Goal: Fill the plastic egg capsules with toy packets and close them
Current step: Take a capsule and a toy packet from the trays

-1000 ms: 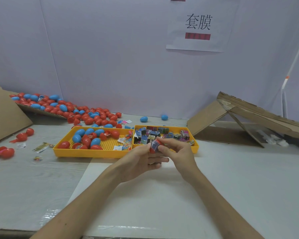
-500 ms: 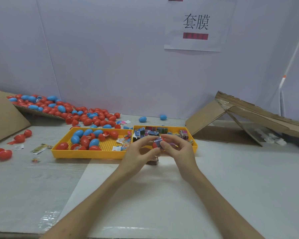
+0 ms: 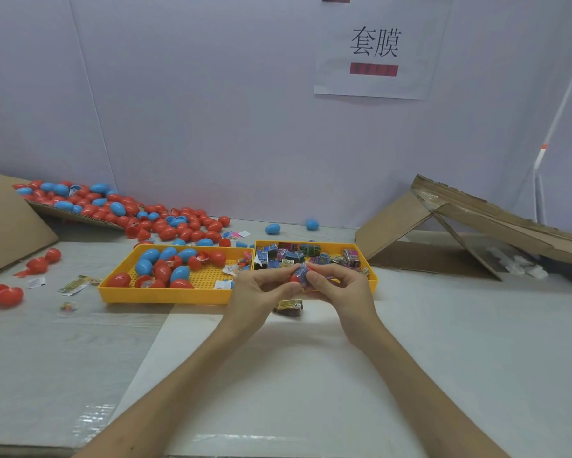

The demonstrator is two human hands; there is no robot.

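My left hand and my right hand meet in front of the yellow trays. Together they pinch a red egg capsule with a blue toy packet showing at its opening. One more toy packet lies on the table just below my hands. The left yellow tray holds several red and blue capsules. The right yellow tray holds several folded toy packets.
A heap of red and blue capsules spreads at the back left on cardboard. Open red capsules and loose packets lie at the left. A collapsed cardboard box stands at the right. Two blue eggs sit by the wall.
Both hands have lifted slightly toward the trays with the capsule. The packet now shows between my fingertips, and a packet on the table below has come into sight.
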